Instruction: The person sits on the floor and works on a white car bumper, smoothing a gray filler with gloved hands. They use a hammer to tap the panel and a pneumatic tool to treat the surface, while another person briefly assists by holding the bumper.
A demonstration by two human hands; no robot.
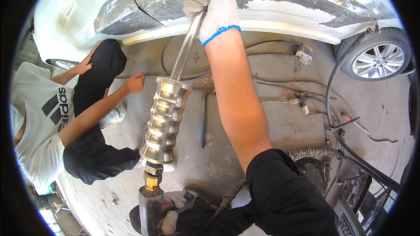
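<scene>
My right hand (213,11), in a white knit glove with a blue cuff, grips the steel rod (186,50) of a slide hammer near its upper end, against the car's scraped white side panel (280,0). The hammer's ribbed chrome weight (164,118) slants down through the middle, above brass fittings (153,180) and a dark handle (148,209). My gloved left hand (169,220) is closed at that handle by the lower edge, partly hidden by it.
A co-worker (43,122) squats at left, one hand (136,83) holding a hose. Cables, hoses (341,74) and a T-handled tool (202,126) lie on the concrete floor (236,157). A car wheel (374,57) is at upper right, a corrugated hose (315,153) at lower right.
</scene>
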